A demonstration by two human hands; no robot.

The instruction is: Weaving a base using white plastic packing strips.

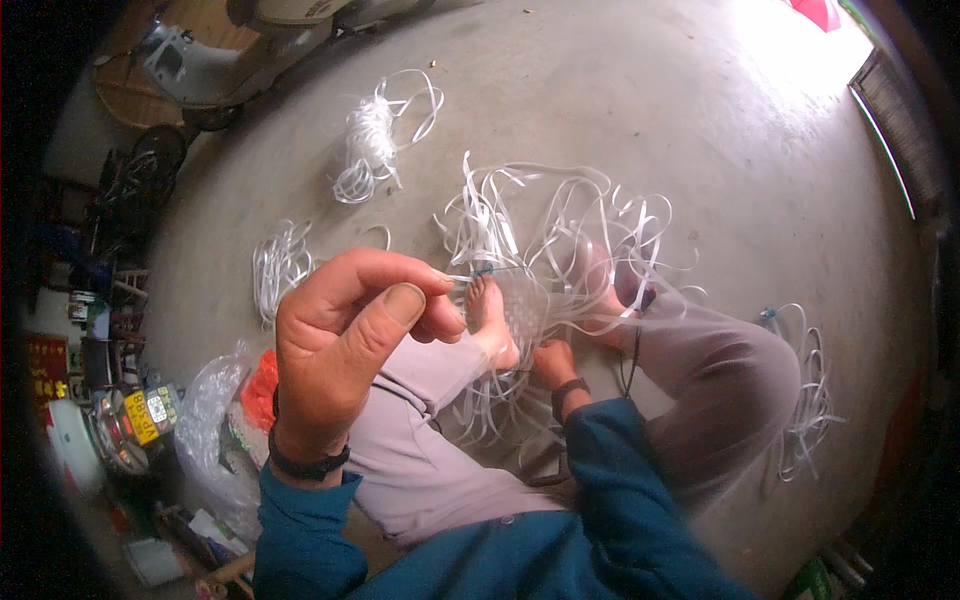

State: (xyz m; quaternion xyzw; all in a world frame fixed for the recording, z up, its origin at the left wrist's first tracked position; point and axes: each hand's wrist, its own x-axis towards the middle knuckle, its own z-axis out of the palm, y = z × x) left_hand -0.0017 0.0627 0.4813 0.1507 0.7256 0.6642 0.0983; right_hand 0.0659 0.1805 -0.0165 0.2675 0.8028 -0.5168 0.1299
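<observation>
My left hand point(365, 335) is raised close in front, with its fingers curled and its thumb bent toward them in a pinch. A pale strip end shows by its index fingertip, but what the pinch holds cannot be made out. Lower and to the right, my right hand point(553, 365) is closed at the near edge of a woven white piece point(522, 308); its grip is partly hidden. Loose white plastic strips point(487, 215) spread from this piece, beyond and below it. My bare left foot point(487, 318) lies against the weave, and a blue-green tie point(485, 269) shows beside the toes.
Bundles of white strip lie on the concrete floor: one coil point(368, 145) farther off, another bundle point(282, 262) at left, a third point(808, 400) at right. Clear plastic bag point(212, 410) and orange bag point(261, 388) sit at left. A scooter point(190, 65) stands at the far left.
</observation>
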